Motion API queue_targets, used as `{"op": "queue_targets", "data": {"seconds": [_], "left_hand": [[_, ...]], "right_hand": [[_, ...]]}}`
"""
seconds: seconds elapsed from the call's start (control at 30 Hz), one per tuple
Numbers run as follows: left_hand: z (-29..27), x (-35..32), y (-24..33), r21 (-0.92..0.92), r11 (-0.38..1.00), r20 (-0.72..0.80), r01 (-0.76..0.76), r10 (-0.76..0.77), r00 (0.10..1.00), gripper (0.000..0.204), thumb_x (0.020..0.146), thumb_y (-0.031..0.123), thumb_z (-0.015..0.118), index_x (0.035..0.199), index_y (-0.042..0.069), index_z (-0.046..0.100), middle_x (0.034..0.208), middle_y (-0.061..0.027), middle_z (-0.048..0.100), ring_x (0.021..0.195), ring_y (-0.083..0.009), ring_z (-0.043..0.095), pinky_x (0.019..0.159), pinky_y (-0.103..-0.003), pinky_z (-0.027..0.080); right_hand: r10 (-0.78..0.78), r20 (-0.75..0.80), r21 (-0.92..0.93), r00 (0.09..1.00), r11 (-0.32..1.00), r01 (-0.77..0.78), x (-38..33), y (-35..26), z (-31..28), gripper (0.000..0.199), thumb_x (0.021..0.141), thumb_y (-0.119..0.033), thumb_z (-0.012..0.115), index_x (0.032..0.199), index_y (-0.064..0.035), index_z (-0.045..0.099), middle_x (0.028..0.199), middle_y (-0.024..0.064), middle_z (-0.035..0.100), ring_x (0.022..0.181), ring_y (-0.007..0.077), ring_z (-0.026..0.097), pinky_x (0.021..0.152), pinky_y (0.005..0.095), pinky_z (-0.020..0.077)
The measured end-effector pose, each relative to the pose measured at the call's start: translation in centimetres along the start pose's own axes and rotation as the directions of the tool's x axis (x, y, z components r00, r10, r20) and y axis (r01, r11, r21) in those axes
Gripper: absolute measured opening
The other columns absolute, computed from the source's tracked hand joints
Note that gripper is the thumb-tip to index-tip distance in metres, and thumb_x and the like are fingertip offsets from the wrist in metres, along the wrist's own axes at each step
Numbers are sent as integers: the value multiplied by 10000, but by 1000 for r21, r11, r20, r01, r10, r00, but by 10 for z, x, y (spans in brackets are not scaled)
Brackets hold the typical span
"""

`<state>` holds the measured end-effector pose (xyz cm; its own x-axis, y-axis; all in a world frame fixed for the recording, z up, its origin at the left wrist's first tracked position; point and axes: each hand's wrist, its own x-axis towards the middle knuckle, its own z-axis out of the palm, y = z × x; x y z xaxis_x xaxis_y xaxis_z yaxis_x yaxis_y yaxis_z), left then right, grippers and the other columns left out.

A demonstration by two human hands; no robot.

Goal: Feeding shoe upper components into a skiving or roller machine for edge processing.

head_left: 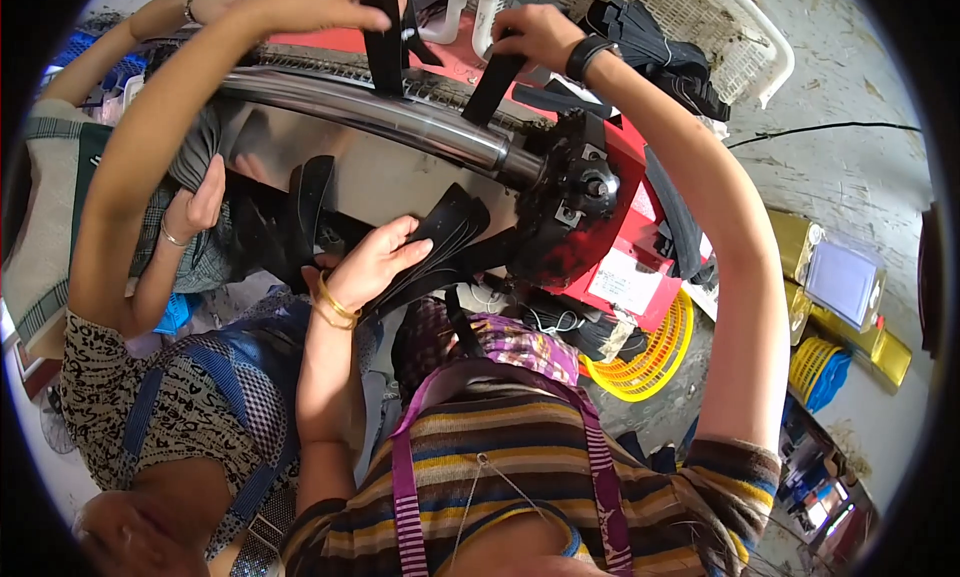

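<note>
My left hand (pixel 372 267), with a gold bangle at its wrist, is closed on a fanned bundle of black strips (pixel 450 225) on the near side of the machine. The bundle's free ends point up and to the right over a shiny metal plate (pixel 385 182). My right hand (pixel 540 37), a dark band on its wrist, reaches over the machine and pinches the upper end of a single black strip (pixel 492 92). That strip hangs down to the polished steel roller (pixel 430 132), its lower end at the roller's surface.
A co-worker's hand (pixel 335 2) holds another black strip (pixel 383 52) at the roller, left of mine. Greasy gearing (pixel 575 192) sits at the roller's right end on the red housing. White baskets (pixel 740 32) with black strips stand behind; a yellow basket (pixel 655 362) is below right.
</note>
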<state>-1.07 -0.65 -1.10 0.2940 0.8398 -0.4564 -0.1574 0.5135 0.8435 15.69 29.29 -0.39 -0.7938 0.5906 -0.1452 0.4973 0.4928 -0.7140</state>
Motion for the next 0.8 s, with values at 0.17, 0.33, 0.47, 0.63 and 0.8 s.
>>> {"op": "queue_targets", "data": {"seconds": [0.17, 0.33, 0.47, 0.63, 0.8], "left_hand": [[3, 14, 9, 198, 969, -86, 145, -130, 988, 203, 888, 177, 524, 829, -6, 460, 746, 69, 390, 717, -30, 354, 657, -173, 343], [7, 10, 10, 41, 999, -12, 33, -32, 999, 209, 885, 183, 528, 901, -25, 539, 766, 54, 467, 696, -31, 364, 611, -195, 353], [2, 18, 18, 333, 928, -139, 170, -130, 982, 300, 884, 235, 528, 720, -16, 512, 654, 75, 369, 621, -33, 306, 520, -215, 295], [3, 19, 14, 332, 920, -145, 207, -167, 975, 354, 889, 272, 511, 677, -11, 495, 614, 81, 325, 593, -29, 285, 502, -212, 269], [4, 2, 7, 297, 933, -155, 202, -162, 975, 353, 892, 273, 503, 674, -3, 469, 602, 77, 309, 585, -27, 281, 492, -219, 264]], "right_hand": [[-247, -295, -557, 923, 829, 44, -11, 6, -31, 304, 780, -83, 494, 1082, -115, 499, 669, 142, 587, 688, 323, 598, 608, 415, 479], [-281, 58, -605, 958, 753, 257, -26, -14, -11, 191, 772, -78, 462, 917, -45, 581, 807, 160, 596, 796, 319, 590, 667, 389, 486], [-372, 229, -326, 899, 841, 431, -27, -1, 24, 118, 724, -59, 511, 805, -25, 589, 800, 140, 602, 826, 290, 588, 715, 360, 468], [-236, 315, -189, 919, 934, 304, -25, -8, 12, 168, 774, -184, 565, 810, -37, 636, 795, 128, 627, 804, 276, 594, 717, 349, 460], [-92, 368, -240, 925, 952, 190, -21, -36, 35, 545, 842, -473, 426, 1082, 8, 518, 1086, 175, 494, 1029, 303, 482, 866, 375, 395]]}}
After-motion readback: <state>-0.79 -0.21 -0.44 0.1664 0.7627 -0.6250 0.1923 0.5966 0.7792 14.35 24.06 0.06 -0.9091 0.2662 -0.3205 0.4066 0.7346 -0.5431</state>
